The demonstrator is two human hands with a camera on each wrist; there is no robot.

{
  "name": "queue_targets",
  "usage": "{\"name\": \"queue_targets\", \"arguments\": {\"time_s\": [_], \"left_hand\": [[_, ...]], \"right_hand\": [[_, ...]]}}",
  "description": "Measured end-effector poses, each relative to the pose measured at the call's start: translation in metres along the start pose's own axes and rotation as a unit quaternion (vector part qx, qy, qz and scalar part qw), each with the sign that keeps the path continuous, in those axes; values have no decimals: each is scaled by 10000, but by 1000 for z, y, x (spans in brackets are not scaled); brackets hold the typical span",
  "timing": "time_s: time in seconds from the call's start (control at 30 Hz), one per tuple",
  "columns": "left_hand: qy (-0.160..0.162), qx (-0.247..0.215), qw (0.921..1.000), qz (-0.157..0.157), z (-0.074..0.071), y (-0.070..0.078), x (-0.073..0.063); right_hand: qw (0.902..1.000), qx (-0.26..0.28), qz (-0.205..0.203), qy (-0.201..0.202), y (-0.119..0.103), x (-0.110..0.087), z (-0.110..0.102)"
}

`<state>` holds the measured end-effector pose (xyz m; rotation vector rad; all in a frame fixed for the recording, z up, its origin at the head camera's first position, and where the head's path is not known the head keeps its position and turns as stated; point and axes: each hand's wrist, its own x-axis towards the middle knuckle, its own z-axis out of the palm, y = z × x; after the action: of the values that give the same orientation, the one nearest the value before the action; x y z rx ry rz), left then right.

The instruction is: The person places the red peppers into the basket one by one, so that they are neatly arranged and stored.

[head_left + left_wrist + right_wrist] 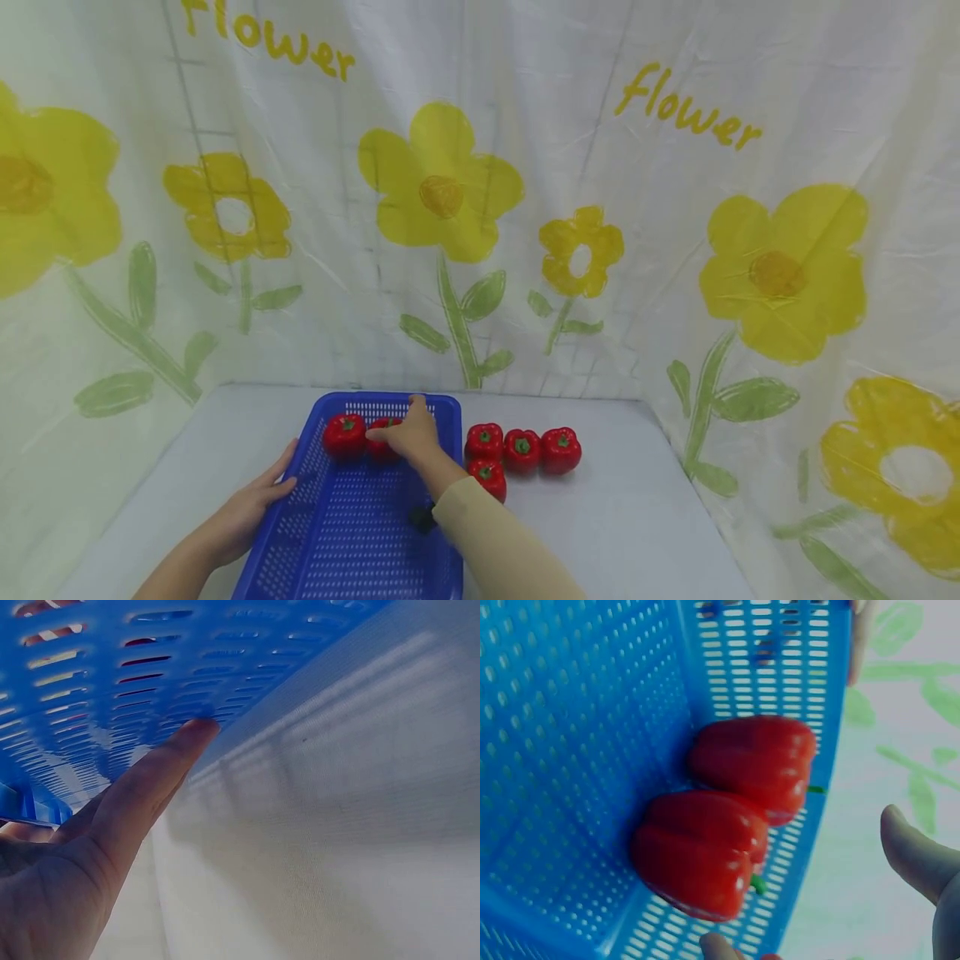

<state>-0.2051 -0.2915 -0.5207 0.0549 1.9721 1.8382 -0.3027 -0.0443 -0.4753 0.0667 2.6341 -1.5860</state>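
Observation:
A blue perforated plastic basket (360, 529) stands on the table, tilted slightly in the head view. My left hand (243, 512) holds its left side, thumb at the rim and fingers (161, 772) along the outer wall. Two red bell peppers lie at the basket's far end: a left pepper (345, 437) and a right pepper (697, 855), side by side, green stems toward the far wall. Over the right pepper is my right hand (415, 433), partly covering it in the head view. In the right wrist view its thumb (922, 859) and a fingertip are spread apart, off the pepper.
Several more red bell peppers (522, 451) sit on the white table (622, 525) just right of the basket, three in a row and one nearer. A white curtain (510, 333) with yellow flowers hangs behind the table. A small black device (422, 518) shows by the right wrist.

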Motion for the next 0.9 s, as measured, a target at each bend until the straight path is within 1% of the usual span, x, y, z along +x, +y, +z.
{"name": "queue_targets", "arguments": {"time_s": [0.13,0.33,0.6,0.9], "left_hand": [[-31,-13,10000,54,1,-1,-2],[-99,43,9999,107,-1,-1,3],[51,117,9999,23,-2,2,1],[-6,38,10000,69,-1,-1,0]], "right_hand": [[9998,91,-119,-89,1,-7,-8],[9993,226,-277,-122,2,-20,-29],[9975,487,-503,-116,3,-39,-53],[9954,724,-627,-87,9,-55,-75]]}}
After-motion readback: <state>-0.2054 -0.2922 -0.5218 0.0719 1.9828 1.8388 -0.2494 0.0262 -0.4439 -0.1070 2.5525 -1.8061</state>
